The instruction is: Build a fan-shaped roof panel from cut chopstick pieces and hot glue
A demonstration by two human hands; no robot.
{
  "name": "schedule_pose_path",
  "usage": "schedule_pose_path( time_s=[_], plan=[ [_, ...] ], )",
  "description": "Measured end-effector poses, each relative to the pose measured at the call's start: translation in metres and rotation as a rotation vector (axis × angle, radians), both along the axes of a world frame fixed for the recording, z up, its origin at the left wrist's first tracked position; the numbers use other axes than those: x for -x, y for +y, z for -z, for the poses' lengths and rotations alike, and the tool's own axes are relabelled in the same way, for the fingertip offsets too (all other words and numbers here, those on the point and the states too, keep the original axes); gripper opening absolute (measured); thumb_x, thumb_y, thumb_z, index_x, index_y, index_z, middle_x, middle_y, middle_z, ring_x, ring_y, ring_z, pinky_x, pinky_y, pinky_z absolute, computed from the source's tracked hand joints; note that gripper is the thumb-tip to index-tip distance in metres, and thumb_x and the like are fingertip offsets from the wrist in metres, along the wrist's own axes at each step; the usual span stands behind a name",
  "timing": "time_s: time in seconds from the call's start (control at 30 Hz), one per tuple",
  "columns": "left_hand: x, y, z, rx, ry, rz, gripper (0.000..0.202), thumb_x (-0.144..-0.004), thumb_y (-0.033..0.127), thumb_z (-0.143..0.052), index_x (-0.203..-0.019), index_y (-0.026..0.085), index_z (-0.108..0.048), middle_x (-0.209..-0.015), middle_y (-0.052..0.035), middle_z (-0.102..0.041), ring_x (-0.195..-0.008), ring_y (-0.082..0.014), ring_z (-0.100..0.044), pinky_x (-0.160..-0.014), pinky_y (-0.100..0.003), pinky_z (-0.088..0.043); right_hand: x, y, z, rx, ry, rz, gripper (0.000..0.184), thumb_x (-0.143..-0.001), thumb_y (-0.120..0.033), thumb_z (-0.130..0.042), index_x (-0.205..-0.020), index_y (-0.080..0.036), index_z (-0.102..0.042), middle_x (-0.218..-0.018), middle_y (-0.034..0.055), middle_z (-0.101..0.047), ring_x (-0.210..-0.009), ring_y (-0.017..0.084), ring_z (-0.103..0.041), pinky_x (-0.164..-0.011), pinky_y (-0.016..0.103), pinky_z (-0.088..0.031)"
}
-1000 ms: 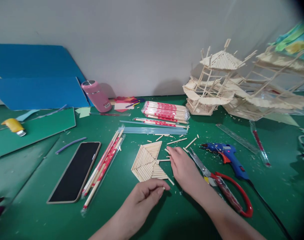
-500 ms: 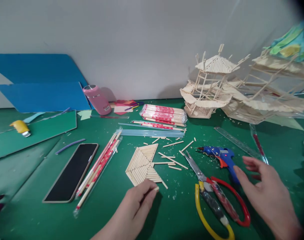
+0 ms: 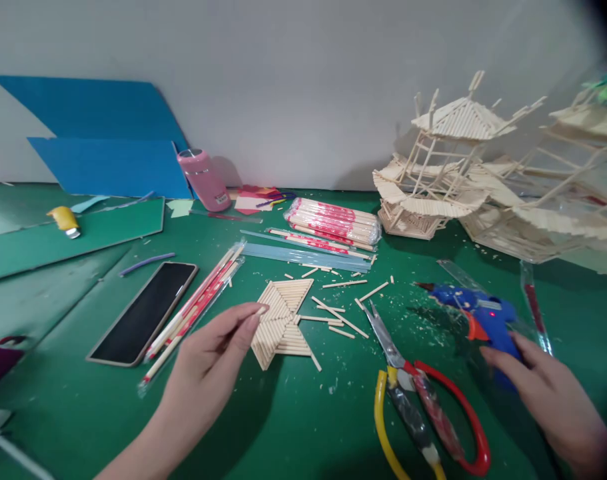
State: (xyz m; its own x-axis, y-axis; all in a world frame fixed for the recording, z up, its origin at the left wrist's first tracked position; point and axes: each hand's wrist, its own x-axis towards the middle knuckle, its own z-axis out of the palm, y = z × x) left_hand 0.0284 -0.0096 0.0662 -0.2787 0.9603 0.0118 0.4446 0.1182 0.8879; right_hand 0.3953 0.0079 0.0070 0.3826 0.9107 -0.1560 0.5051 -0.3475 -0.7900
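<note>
My left hand (image 3: 203, 367) hovers over the green table, its thumb and fingers pinched on a short wooden stick piece (image 3: 261, 309). Just right of the fingertips lies a flat fan-shaped panel of glued sticks (image 3: 282, 321). Loose stick pieces (image 3: 339, 319) are scattered beside the panel. My right hand (image 3: 553, 400) is at the lower right, with its fingers closed round the handle of the blue glue gun (image 3: 478, 308). The gun's nozzle points left, and its shadow lies on the mat beneath it.
Red-and-yellow-handled scissors (image 3: 423, 400) lie between my hands. A phone (image 3: 143, 312) and wrapped chopsticks (image 3: 193, 308) lie to the left, with a chopstick bundle (image 3: 333, 221) and pink bottle (image 3: 204, 180) behind. Stick-built pagoda models (image 3: 443, 167) stand at the back right, blue card (image 3: 98, 133) at the back left.
My right hand left the loose sticks, swung right and took hold of the glue gun. My left hand rose and shifted left with its stick piece.
</note>
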Motion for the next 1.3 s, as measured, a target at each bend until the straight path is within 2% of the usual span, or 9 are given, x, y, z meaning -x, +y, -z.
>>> schedule_pose_path(
  time_s=[0.1,0.2,0.3,0.4,0.5,0.53,0.7,0.83,1.3],
  plan=[
    [0.009,-0.002,0.001,0.013,-0.003,-0.031,0.02,-0.075,0.038,-0.058,-0.087,0.022,-0.063,-0.082,-0.0004,-0.064,-0.075,-0.0166,-0.055,-0.067,-0.023,-0.043,0.002,-0.008,-0.008,0.108,0.602,0.062,0.024,-0.065,-0.039,-0.068,-0.077,-0.022,-0.058,-0.066,0.0,-0.058,-0.06,0.014,-0.052,-0.052,0.025,-0.045],
    [0.015,-0.002,0.003,0.037,-0.047,0.036,0.018,-0.079,0.038,-0.054,-0.084,0.022,-0.058,-0.071,0.0018,-0.055,-0.067,-0.0137,-0.048,-0.06,-0.021,-0.039,0.019,-0.017,-0.017,0.188,1.043,-0.032,0.019,-0.073,-0.032,-0.064,-0.063,-0.019,-0.054,-0.06,-0.0016,-0.049,-0.052,0.009,-0.044,-0.046,0.02,-0.042],
    [0.013,-0.003,0.006,0.069,-0.143,0.158,0.017,-0.084,0.038,-0.047,-0.083,0.022,-0.053,-0.071,0.0024,-0.049,-0.067,-0.0128,-0.044,-0.06,-0.021,-0.038,0.047,-0.025,-0.025,0.16,1.338,-0.028,0.008,-0.079,-0.026,-0.059,-0.079,-0.018,-0.058,-0.061,-0.0026,-0.046,-0.05,0.006,-0.041,-0.044,0.018,-0.041],
    [0.002,-0.004,0.007,0.075,-0.183,0.279,0.018,-0.086,0.035,-0.044,-0.077,0.02,-0.049,-0.067,0.0031,-0.042,-0.062,-0.0113,-0.039,-0.055,-0.02,-0.035,0.078,-0.034,-0.03,0.212,1.505,-0.032,0.015,-0.081,-0.027,-0.057,-0.091,-0.016,-0.058,-0.061,-0.0029,-0.043,-0.049,0.005,-0.041,-0.043,0.017,-0.04],
    [-0.015,-0.003,0.003,0.054,-0.248,0.468,0.021,-0.082,0.033,-0.051,-0.068,0.019,-0.046,-0.06,0.0044,-0.038,-0.054,-0.0091,-0.031,-0.048,-0.02,-0.028,0.105,-0.04,-0.034,0.245,1.599,-0.067,0.016,-0.082,-0.028,-0.055,-0.091,-0.015,-0.059,-0.062,-0.0033,-0.042,-0.048,0.004,-0.039,-0.042,0.016,-0.038],
    [-0.021,-0.002,0.001,0.064,-0.274,0.479,0.02,-0.08,0.032,-0.053,-0.066,0.018,-0.047,-0.057,0.0049,-0.036,-0.051,-0.0083,-0.029,-0.046,-0.02,-0.025,0.113,-0.042,-0.035,0.254,1.616,-0.084,0.016,-0.082,-0.028,-0.055,-0.09,-0.014,-0.059,-0.062,-0.0035,-0.041,-0.048,0.003,-0.039,-0.043,0.015,-0.037],
    [-0.039,0.005,-0.005,0.067,-0.551,0.345,0.013,-0.074,0.03,-0.058,-0.074,0.017,-0.056,-0.05,0.0082,-0.026,-0.045,-0.0064,-0.02,-0.041,-0.02,-0.018,0.148,-0.048,-0.041,0.304,1.606,-0.166,0.021,-0.08,-0.033,-0.058,-0.09,-0.014,-0.06,-0.061,-0.0046,-0.038,-0.048,0.003,-0.034,-0.041,0.014,-0.031],
    [-0.041,0.012,-0.006,0.033,-0.7,0.301,0.018,-0.068,0.03,-0.065,-0.079,0.016,-0.057,-0.053,0.0075,-0.032,-0.048,-0.0064,-0.025,-0.043,-0.019,-0.023,0.164,-0.05,-0.044,0.305,1.586,-0.191,0.021,-0.08,-0.034,-0.059,-0.089,-0.015,-0.06,-0.061,-0.0051,-0.037,-0.047,0.002,-0.03,-0.041,0.014,-0.028],
    [-0.043,0.028,-0.006,0.077,-0.684,0.264,0.019,-0.068,0.033,-0.063,-0.064,0.016,-0.057,-0.056,0.0032,-0.043,-0.053,-0.0082,-0.033,-0.047,-0.02,-0.025,0.171,-0.048,-0.041,0.313,1.719,-0.173,0.024,-0.078,-0.034,-0.06,-0.089,-0.013,-0.061,-0.06,-0.0058,-0.035,-0.047,0.001,-0.028,-0.039,0.011,-0.027]
  ],
)
